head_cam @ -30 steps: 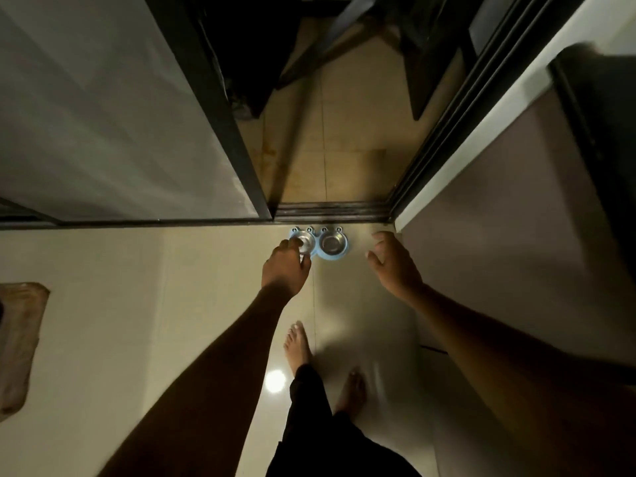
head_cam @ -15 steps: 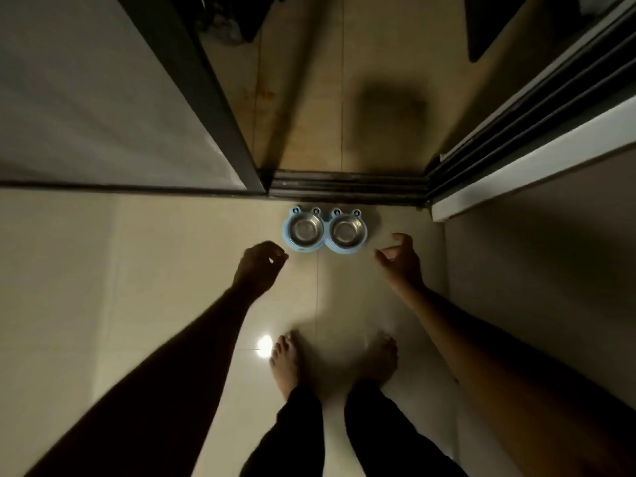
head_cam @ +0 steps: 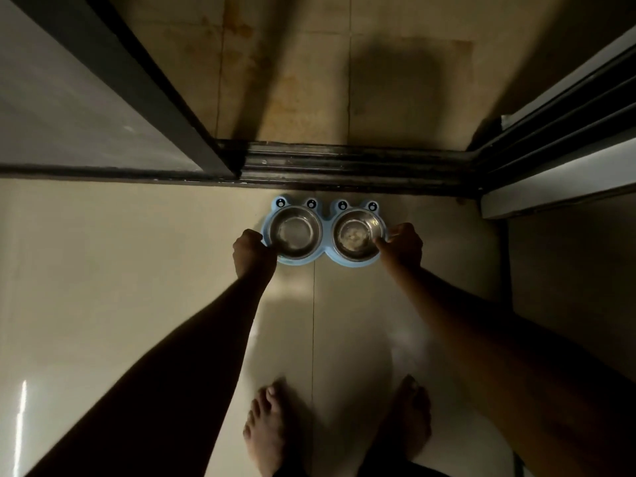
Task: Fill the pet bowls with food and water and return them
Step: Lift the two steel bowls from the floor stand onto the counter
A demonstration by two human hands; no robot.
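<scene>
A light blue double pet feeder (head_cam: 325,261) with cartoon eyes sits on the cream floor just in front of the door track. It holds two steel bowls: the left bowl (head_cam: 294,233) looks almost empty, the right bowl (head_cam: 356,235) has some pale residue at its bottom. My left hand (head_cam: 253,251) grips the feeder's left edge with curled fingers. My right hand (head_cam: 401,246) grips its right edge, thumb over the right bowl's rim.
A dark sliding-door track (head_cam: 344,165) runs across right behind the feeder. A glass door panel with a dark frame (head_cam: 144,87) stands at the left, a white wall edge (head_cam: 550,180) at the right. My bare feet (head_cam: 272,432) stand on the tiles below.
I have bent lower, so the feeder looks larger. Both hands moved forward from open, apart positions and closed on the feeder's two ends.
</scene>
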